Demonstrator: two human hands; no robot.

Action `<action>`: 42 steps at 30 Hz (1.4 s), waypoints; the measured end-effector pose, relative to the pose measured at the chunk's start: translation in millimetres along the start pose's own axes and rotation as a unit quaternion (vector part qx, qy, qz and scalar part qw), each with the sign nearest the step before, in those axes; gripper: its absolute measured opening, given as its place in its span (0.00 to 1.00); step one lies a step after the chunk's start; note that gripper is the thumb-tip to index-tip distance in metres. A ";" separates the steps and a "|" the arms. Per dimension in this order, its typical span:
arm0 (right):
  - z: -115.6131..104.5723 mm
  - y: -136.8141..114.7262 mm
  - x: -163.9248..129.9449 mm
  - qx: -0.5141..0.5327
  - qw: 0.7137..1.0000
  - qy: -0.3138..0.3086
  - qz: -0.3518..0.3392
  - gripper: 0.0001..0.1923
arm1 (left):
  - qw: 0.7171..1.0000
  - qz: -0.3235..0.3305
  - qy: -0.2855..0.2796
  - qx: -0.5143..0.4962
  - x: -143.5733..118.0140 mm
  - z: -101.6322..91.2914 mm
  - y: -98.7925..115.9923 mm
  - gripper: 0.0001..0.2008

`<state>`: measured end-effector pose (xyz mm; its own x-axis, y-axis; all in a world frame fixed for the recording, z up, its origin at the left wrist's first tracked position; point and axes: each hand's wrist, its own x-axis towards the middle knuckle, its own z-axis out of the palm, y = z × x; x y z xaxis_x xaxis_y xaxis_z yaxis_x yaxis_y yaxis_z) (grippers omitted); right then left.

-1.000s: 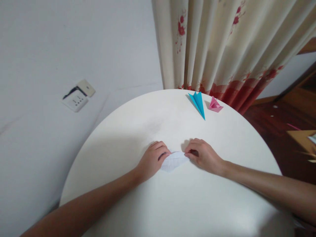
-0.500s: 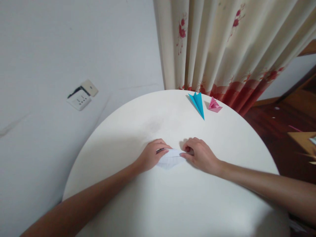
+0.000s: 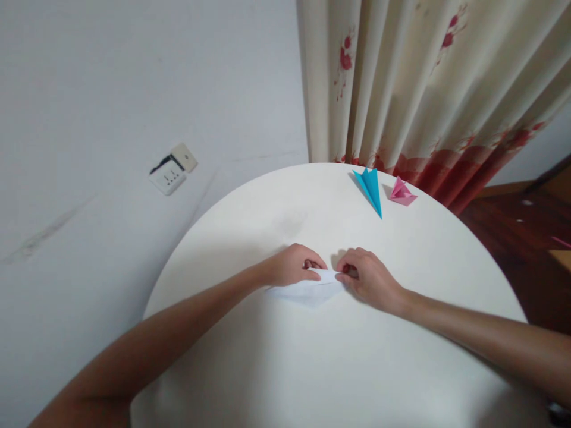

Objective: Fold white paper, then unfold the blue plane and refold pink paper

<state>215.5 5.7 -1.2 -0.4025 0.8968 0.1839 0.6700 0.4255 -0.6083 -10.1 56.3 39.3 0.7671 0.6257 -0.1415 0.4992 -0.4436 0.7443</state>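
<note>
A folded sheet of white paper [image 3: 307,293] lies on the round white table [image 3: 312,368], its near edge coming to a blunt point. My left hand [image 3: 298,266] pinches the paper's far edge near the middle, thumb on top and fingers curled behind it. At the right end of that edge, my right hand [image 3: 363,276] grips the paper between thumb and bent forefinger. Only a short stretch of the far edge shows between the two hands. Part of the paper is hidden under the fingers.
Toward the table's far edge lie a blue paper plane [image 3: 370,191] and a pink folded paper figure [image 3: 402,192]. Behind them hangs a floral curtain [image 3: 392,89]. A wall socket [image 3: 168,176] is on the white wall at left.
My left hand has slid right along the paper's far edge, closer to my right hand, uncovering the paper's left point. The whole view has shifted slightly.
</note>
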 end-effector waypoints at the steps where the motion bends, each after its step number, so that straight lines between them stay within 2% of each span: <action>1: -0.2 0.2 0.0 0.002 1.000 0.000 0.000 0.04 | 1.000 0.007 -0.003 0.000 3.3 2.3 0.5 0.11; 4: -1.1 0.5 -1.2 0.011 1.000 0.006 -0.004 0.04 | 0.999 0.028 0.013 -0.009 8.9 9.9 -2.8 0.08; 12: -2.3 3.7 -6.3 0.024 0.999 0.021 -0.027 0.04 | 0.990 0.034 0.134 -0.006 3.6 30.3 -11.6 0.05; 17: -7.2 6.9 -11.7 0.012 0.999 0.027 -0.045 0.05 | 0.984 0.057 0.167 0.008 1.6 37.6 -15.0 0.06; 26: -20.1 12.6 -18.4 -0.100 0.984 -0.018 -0.149 0.09 | 0.963 0.134 0.170 0.159 -5.2 44.9 -23.5 0.11; 34: -28.3 14.6 -22.0 -0.257 0.928 -0.034 -0.268 0.11 | 0.929 0.190 0.162 0.274 -7.6 43.7 -19.0 0.12; 39: -30.6 10.8 -23.5 -0.320 0.898 -0.055 -0.295 0.12 | 0.912 0.208 0.153 0.319 -10.1 44.6 -16.8 0.10; 42: -29.0 11.8 -23.5 -0.298 0.911 -0.058 -0.278 0.12 | 0.910 0.206 0.124 0.339 -9.4 42.8 -9.9 0.10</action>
<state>250.9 -6.8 9.8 -0.8229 0.5185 0.2325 0.5487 0.8314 0.0879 -5.0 27.3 5.3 0.8728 0.4053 0.2720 0.3887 -0.9142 0.1150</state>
